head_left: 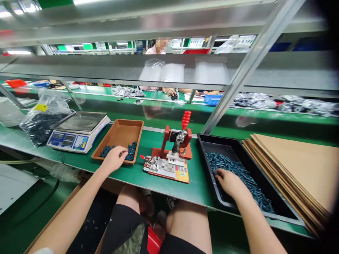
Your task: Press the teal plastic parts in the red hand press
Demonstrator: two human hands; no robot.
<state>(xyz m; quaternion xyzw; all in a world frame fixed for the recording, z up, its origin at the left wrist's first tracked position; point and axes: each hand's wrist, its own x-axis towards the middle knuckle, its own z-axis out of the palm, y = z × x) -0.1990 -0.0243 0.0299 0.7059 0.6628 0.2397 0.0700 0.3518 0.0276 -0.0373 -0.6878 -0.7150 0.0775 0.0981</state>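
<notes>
Blue parts (239,173) lie under both hands: right hand (230,183) spread in the black tray (209,141), left hand (114,159) curled, grip unclear, over the brown tray (120,131); picking singly looks surest.

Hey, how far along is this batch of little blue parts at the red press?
Early, judging by the piles. Done: only a small heap sits in the brown tray, at the left hand. In hand: the right hand is on the larger pile in the black tray; the red press stands with its handle up. Left: most parts, by the look of it.
</notes>
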